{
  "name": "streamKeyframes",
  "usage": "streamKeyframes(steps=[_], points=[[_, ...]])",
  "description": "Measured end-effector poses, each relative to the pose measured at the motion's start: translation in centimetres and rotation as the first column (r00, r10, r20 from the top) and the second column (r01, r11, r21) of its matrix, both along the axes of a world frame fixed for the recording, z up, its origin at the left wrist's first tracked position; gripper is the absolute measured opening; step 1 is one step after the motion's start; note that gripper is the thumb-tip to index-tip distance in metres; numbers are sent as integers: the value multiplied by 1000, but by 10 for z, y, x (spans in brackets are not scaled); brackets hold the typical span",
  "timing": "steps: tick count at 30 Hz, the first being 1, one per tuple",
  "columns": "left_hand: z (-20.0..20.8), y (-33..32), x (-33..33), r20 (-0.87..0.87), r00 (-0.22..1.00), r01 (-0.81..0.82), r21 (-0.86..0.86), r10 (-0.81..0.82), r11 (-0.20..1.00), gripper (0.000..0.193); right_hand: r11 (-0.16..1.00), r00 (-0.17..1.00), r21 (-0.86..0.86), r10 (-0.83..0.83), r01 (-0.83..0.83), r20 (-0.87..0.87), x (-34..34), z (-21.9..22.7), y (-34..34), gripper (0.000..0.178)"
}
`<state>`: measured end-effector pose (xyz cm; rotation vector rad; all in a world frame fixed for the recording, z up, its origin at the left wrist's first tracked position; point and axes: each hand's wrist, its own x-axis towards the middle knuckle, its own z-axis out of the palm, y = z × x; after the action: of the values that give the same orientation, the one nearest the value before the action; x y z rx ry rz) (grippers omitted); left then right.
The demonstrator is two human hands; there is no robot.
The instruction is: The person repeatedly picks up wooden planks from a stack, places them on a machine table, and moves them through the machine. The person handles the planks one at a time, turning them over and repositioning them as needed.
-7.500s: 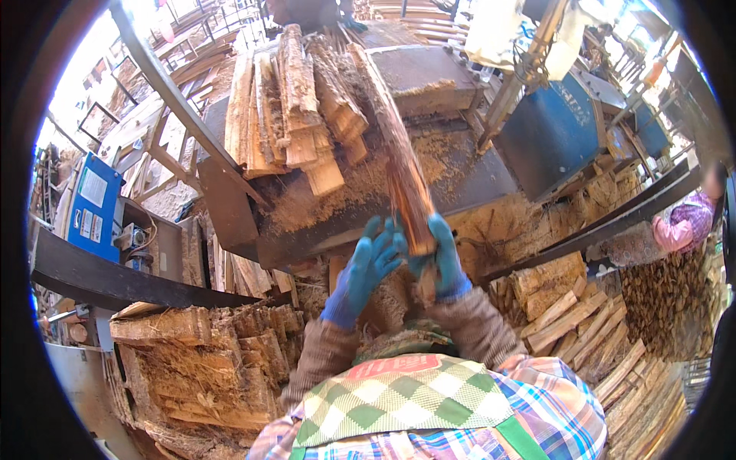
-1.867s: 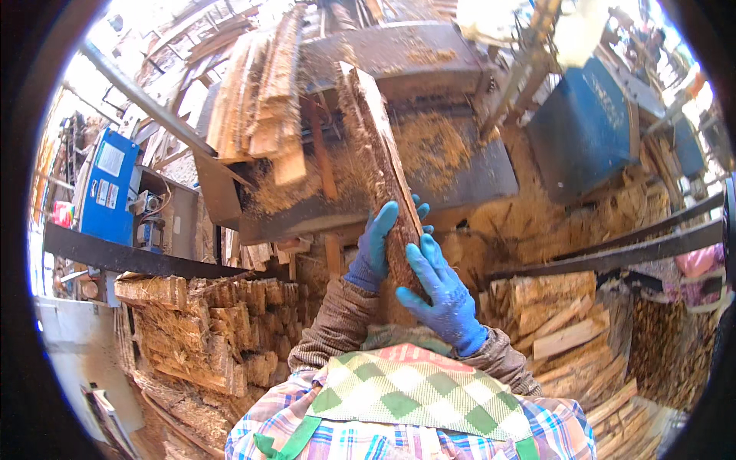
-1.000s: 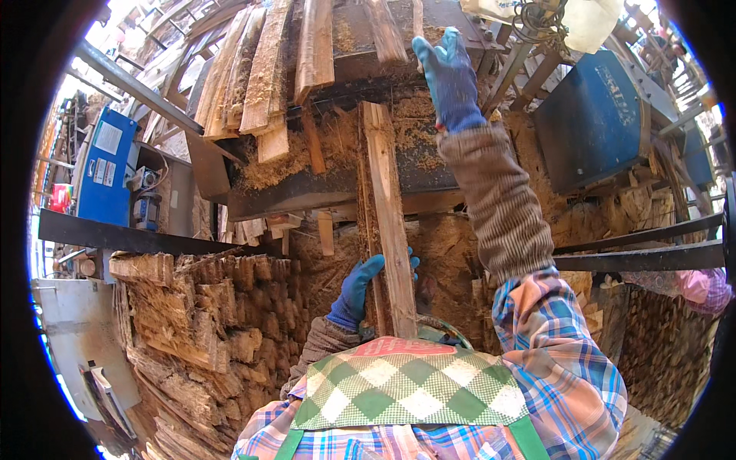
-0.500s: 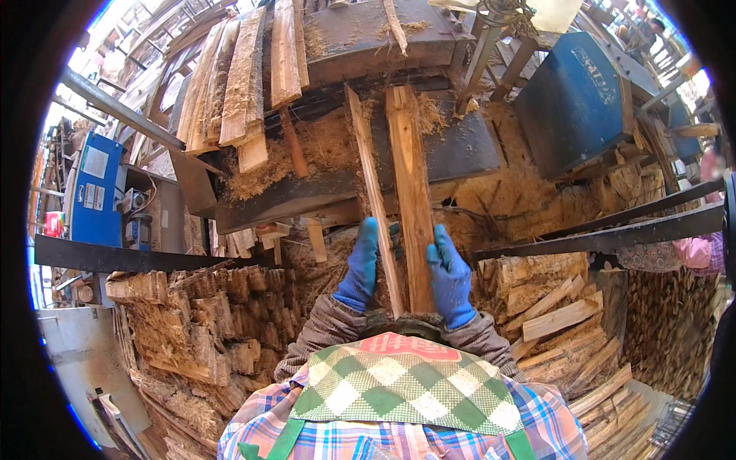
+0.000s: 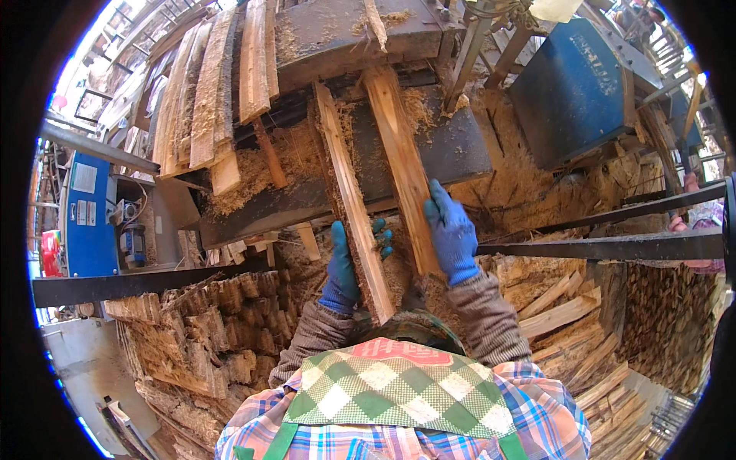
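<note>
My left hand (image 5: 343, 268), in a blue and teal glove, is closed around a narrow wooden strip (image 5: 349, 192) with bark along its edge. Its thumb lies on the strip's left side and its fingertips show on the right. To the right, my right hand (image 5: 454, 234), gloved in blue, grips the right edge of a wider wooden board (image 5: 400, 153); part of its fingers is hidden. Both pieces slant across the dark metal machine table (image 5: 452, 153), their near ends jutting toward me. The far end of the board reaches the dark housing (image 5: 360, 38).
Sawn planks (image 5: 208, 92) lie at the far left. A blue cabinet (image 5: 571, 92) stands far right and a blue control box (image 5: 90, 215) at left. Stacked wood (image 5: 199, 330) flanks me on both sides. Dark bars (image 5: 606, 245) run at either side; sawdust (image 5: 506, 184) covers the ground.
The wider board has slid away from me with my right hand moving along. The narrow strip's near end has shifted slightly left and nearer. The whole view has turned a little.
</note>
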<state>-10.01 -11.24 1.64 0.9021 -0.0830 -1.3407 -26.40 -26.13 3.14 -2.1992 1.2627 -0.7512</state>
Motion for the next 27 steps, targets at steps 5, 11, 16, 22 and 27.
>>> streamKeyframes(steps=[5,11,16,22,27], points=[[-9,4,4,-21,999,40,-34,-40,999,91,980,990,-143,-139,141,25,59,5,-57,32],[-15,6,2,-85,996,13,-89,-21,996,87,951,915,118,-307,285,263,91,-6,-114,30],[-40,12,8,-140,990,-9,-303,-36,953,72,941,905,133,-336,311,261,94,2,-116,41],[-32,9,1,557,820,3,233,-136,973,46,881,823,415,-54,-228,566,38,2,-49,46],[2,-9,-18,371,929,-127,317,0,940,59,740,926,611,43,-281,374,-23,-1,97,70]])
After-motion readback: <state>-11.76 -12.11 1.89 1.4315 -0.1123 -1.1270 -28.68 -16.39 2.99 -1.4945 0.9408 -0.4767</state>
